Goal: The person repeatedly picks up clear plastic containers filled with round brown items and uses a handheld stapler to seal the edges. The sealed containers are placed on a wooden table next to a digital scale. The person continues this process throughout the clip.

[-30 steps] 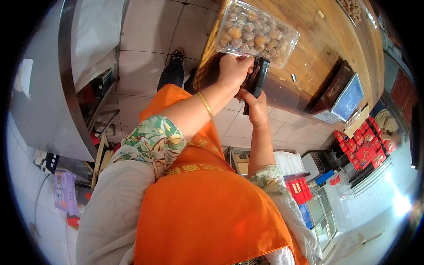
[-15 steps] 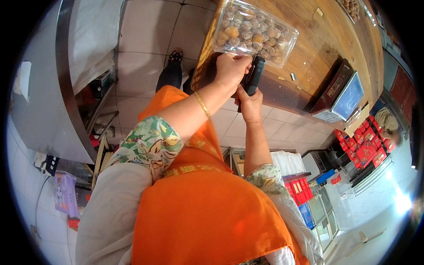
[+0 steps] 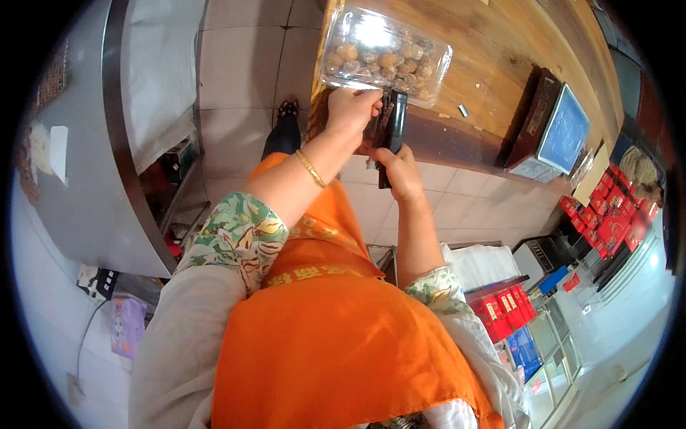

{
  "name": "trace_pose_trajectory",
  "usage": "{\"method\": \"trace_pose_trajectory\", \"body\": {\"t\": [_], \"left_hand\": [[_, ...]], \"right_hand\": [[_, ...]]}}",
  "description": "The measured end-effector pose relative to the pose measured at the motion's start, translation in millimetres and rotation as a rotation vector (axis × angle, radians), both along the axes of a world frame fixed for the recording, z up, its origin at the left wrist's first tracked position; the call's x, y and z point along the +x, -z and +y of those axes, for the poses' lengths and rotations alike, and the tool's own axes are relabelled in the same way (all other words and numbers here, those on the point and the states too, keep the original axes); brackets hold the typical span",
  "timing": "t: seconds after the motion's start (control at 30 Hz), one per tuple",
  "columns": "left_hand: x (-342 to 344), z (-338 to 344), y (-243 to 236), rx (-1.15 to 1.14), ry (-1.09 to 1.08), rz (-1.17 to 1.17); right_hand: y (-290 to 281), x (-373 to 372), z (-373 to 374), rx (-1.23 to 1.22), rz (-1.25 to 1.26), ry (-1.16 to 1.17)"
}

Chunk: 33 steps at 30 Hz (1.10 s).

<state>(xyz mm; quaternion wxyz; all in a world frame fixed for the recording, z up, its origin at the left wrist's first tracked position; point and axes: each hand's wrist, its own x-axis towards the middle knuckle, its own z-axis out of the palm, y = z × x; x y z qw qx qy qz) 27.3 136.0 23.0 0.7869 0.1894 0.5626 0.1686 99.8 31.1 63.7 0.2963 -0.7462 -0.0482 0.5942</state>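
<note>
Right hand wrapped round a black tool, left hand pinched up close, both at the near edge of the clear box.
Clear box: thin shiny plastic, rectangular, rounded corners, filled with round, brownish-orange balls, some whitish and rough-looking; it sits on the wooden table, smooth with visible grain. Black tool: long, narrow, hard and glossy, stapler-like, upper end right by the box's near edge, lower end toward me. My right hand is closed on that lower end, thumb lying along it, forearm nearly straight. My left hand is just beside the tool, below the box's near edge, back of hand up, fingers curled, thumb and fingers pressed together; can't tell what's between them. Left forearm slants in, gold bracelet at the wrist.
</note>
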Motion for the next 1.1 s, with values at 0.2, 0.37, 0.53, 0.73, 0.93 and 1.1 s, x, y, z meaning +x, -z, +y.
{"method": "trace_pose_trajectory", "body": {"t": [0.2, 0.37, 0.53, 0.73, 0.93, 1.1], "left_hand": [[3.0, -3.7, -8.6, -0.048, -0.039, -0.006], [3.3, -2.9, -11.1, -0.045, -0.022, -0.002], [3.7, -5.1, -16.9, -0.033, 0.009, 0.022], [6.2, -7.2, -11.6, -0.05, -0.076, 0.055], [-7.8, -9.5, -13.6, -0.056, 0.007, 0.09], [-32.5, -21.1, 7.3, -0.086, 0.041, 0.095]], "right_hand": [[-8.2, -12.8, 1.6, -0.052, -0.172, 0.015], [-13.6, -16.8, 5.5, -0.033, -0.172, 0.027], [-8.0, -11.4, -4.1, -0.069, -0.025, 0.084], [-4.6, -13.7, -2.2, -0.026, -0.087, 0.04], [-6.4, -21.0, -15.8, -0.051, 0.169, 0.255], [-4.9, -49.6, -45.3, -0.021, 0.24, 0.414]]}}
